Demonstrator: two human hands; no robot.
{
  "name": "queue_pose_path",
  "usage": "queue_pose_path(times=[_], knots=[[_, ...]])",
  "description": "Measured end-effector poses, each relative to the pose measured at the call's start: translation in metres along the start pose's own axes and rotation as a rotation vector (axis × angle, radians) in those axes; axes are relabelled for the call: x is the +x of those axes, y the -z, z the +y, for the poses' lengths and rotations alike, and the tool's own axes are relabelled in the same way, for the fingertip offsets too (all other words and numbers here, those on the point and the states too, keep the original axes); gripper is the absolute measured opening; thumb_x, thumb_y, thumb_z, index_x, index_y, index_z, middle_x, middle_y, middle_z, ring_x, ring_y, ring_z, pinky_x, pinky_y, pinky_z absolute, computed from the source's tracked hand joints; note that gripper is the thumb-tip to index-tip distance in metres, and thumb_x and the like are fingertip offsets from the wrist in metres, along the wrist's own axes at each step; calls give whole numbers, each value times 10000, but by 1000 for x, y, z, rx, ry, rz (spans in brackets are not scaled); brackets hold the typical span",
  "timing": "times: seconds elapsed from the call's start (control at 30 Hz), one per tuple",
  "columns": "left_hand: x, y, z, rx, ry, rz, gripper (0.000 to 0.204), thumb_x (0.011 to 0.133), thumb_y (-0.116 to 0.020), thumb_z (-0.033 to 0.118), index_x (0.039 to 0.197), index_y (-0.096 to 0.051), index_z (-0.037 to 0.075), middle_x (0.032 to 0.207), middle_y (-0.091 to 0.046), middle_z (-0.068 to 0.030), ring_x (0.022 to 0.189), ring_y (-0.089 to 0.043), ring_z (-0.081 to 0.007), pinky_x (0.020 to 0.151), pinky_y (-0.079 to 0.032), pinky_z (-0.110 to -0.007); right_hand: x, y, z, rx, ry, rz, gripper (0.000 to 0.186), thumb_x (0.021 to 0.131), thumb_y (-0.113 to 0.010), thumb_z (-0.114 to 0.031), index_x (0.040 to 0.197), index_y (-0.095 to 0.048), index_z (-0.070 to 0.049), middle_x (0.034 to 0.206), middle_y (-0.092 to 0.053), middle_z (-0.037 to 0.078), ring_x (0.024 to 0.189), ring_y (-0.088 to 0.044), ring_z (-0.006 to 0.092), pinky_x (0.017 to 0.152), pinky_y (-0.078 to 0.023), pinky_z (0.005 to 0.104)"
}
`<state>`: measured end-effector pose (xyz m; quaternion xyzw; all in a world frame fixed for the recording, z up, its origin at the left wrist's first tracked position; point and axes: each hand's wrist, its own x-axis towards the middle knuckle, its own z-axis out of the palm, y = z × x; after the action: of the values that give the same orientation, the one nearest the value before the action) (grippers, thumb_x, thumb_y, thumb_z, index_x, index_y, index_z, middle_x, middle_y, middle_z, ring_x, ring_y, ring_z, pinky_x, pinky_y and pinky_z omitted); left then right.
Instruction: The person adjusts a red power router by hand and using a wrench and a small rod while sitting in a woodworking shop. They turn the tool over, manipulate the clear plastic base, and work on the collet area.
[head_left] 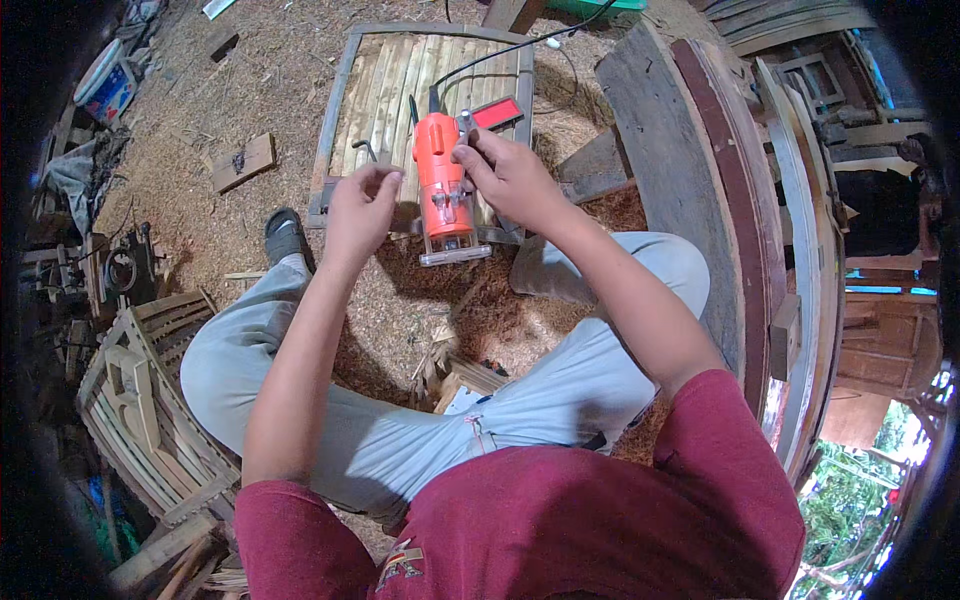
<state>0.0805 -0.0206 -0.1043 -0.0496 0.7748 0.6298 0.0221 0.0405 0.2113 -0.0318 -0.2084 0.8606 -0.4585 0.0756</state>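
Observation:
An orange trim router (pixel 436 165) with a clear base lies on a slatted wooden panel (pixel 388 75). Its base juts past the panel's near edge, toward me. At its left is my left hand (pixel 362 205), fingers drawn together in a pinch. A thin dark bent rod (pixel 364 147) shows just beyond those fingers; whether they grip it I cannot tell. Against the router's right side, my right hand (pixel 510 178) has its thumb and fingers closed around a small grey metal piece (pixel 466 121). A red-topped flat item (pixel 497 112) lies beyond that hand.
The router's black cord (pixel 520 44) runs off to the far right. Thick wooden planks (pixel 670 160) stand along my right. A wood block (pixel 244 163) lies on the shaving-covered ground at left, and a slatted wooden piece (pixel 150 400) is near my left knee.

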Motion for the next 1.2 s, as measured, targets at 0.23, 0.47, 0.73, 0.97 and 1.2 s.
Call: queue_pose_path(times=[0.23,0.47,0.73,0.97,1.2], knots=[[16,17,-22,862,-215,276,247,924,-738,265,1041,-759,48,999,-733,-145,959,-681,-326,887,-522,-453,-2,-1,-2,-62,45,-8,291,1083,-578,-271,1036,-631,10,789,-689,146,708,-703,244,667,-523,384],[31,-2,-2,1048,-176,263,555,856,-783,316,1327,-592,93,1074,-721,-172,1054,-639,-382,933,-490,-506,-3,0,1,-40,32,-14,280,1077,-585,-261,1079,-646,12,802,-684,169,723,-700,262,686,-526,393],[52,-10,-24,1195,-74,338,333,856,-741,274,1029,-588,35,867,-722,-198,915,-698,-382,922,-477,-520,1,-5,4,17,78,15,280,1048,-605,-277,1073,-659,-4,862,-672,268,783,-653,466,709,-517,491],[51,18,7,720,92,280,332,881,-694,271,1101,-679,24,941,-762,-178,923,-735,-370,855,-553,-487,-1,-2,4,-14,28,-35,278,1074,-585,-259,1135,-659,2,863,-694,213,731,-666,333,707,-517,412],[16,29,50,522,-108,86,260,1007,-550,200,1144,-689,28,913,-696,-205,806,-693,-310,769,-529,-410,-2,-1,8,-43,60,-18,281,1074,-584,-260,1088,-652,13,829,-675,225,728,-672,340,690,-510,421]])
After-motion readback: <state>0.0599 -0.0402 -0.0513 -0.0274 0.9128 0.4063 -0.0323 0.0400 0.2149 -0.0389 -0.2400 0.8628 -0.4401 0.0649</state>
